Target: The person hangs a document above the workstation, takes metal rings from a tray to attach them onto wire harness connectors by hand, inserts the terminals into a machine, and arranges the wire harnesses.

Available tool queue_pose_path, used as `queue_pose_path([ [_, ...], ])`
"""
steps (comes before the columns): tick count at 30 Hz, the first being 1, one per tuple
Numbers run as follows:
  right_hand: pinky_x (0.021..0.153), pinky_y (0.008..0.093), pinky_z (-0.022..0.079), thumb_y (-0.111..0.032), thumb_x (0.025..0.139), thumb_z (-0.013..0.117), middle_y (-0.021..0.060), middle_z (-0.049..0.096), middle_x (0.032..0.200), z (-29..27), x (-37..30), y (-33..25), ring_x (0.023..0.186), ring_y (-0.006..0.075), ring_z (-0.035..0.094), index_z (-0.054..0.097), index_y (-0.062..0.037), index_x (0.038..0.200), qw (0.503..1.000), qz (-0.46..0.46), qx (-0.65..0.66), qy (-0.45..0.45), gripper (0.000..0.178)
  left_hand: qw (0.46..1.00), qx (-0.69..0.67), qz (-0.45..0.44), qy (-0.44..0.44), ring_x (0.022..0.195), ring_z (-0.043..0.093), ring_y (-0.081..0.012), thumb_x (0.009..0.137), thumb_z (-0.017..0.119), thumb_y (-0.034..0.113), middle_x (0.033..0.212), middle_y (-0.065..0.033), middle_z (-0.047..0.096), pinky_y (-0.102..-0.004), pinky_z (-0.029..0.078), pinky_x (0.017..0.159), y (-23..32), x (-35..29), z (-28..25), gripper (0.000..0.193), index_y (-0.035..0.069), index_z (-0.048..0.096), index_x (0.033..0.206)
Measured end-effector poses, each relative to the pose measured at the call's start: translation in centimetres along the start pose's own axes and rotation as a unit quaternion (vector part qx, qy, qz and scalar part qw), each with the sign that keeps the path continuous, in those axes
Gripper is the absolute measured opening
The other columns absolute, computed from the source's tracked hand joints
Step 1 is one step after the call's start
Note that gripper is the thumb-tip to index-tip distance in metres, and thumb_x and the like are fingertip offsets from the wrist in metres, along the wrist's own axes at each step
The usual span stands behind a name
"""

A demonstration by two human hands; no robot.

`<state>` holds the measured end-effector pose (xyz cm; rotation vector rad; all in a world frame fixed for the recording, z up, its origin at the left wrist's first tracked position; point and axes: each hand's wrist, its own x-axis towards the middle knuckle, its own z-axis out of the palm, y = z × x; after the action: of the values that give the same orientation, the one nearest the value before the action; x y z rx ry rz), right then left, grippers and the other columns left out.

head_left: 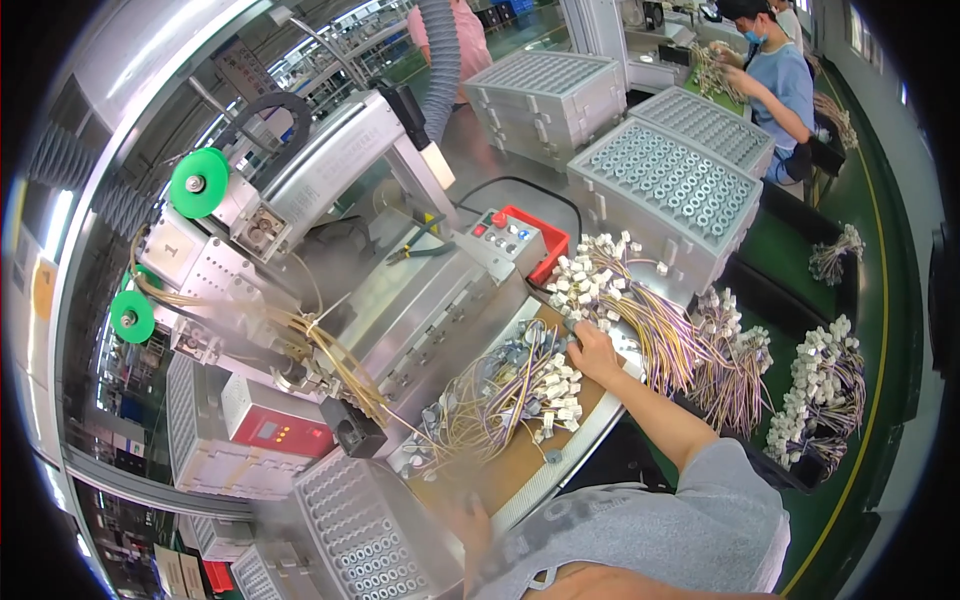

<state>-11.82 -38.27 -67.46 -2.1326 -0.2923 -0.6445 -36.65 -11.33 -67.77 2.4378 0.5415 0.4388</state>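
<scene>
My right hand [596, 352] is at the right end of the work surface, fingers curled around a small grey part [571, 325] that is mostly hidden. Just beyond it lie white plug connectors [585, 283] on a thick bundle of yellow and purple wires [655, 335]. My left hand [472, 522] is low in the picture by the near edge of the brown board [440, 497], smeared by motion so its fingers do not show clearly. Between the hands, a loose pile of wire harnesses [505, 385] with white plugs and grey round ends covers the board.
A machine with green reels [199, 183] stands at the left. Pliers [420, 250] lie on its metal top beside a button box [507, 243] and a red bin [540, 245]. Trays of grey ring parts [665, 175] stand beyond. Another tray [365, 530] sits near left. A co-worker [780, 90] handles wires.
</scene>
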Motion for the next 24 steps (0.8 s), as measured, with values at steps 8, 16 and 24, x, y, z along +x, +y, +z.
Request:
queue_pose_path([
  [8, 0.057, 0.0396, 0.044, -0.007, 0.067, 0.055, 0.0158, 0.051, 0.079, 0.6, 0.9, -0.4, 0.067, 0.0342, 0.053, 0.048, -0.0015, 0.083, 1.000, 0.022, -0.007, -0.019, 0.019, 0.985, 0.066, 0.137, 0.081, 0.057, 0.048, -0.0191, 0.075, 0.058, 0.007, 0.076, -0.0085, 0.049, -0.0292, 0.039, 0.052, -0.3, 0.8, 0.3, 0.018, 0.005, 0.062, 0.093],
  [16, 0.053, 0.0374, 0.045, -0.014, 0.069, 0.055, 0.0117, 0.051, 0.081, 0.8, -0.4, 1.8, 0.063, 0.0308, 0.053, 0.047, -0.0040, 0.084, 0.999, -0.017, -0.026, 0.019, 0.020, 0.985, 0.078, 0.143, 0.058, 0.058, 0.044, -0.0184, 0.075, 0.058, 0.008, 0.075, -0.0081, 0.048, -0.0287, 0.036, 0.051, -1.9, 1.0, 1.2, 0.020, 0.003, 0.061, 0.095],
  [24, 0.053, 0.0372, 0.045, -0.016, 0.071, 0.055, 0.0097, 0.049, 0.078, 0.7, -0.2, 2.0, 0.063, 0.0280, 0.055, 0.048, -0.0050, 0.086, 1.000, -0.010, -0.023, 0.013, 0.020, 0.995, 0.080, 0.038, -0.042, 0.090, 0.051, -0.0307, 0.083, 0.052, 0.018, 0.096, -0.0174, 0.051, -0.0350, 0.041, 0.079, 1.2, 0.7, 0.2, 0.027, 0.002, 0.056, 0.104],
])
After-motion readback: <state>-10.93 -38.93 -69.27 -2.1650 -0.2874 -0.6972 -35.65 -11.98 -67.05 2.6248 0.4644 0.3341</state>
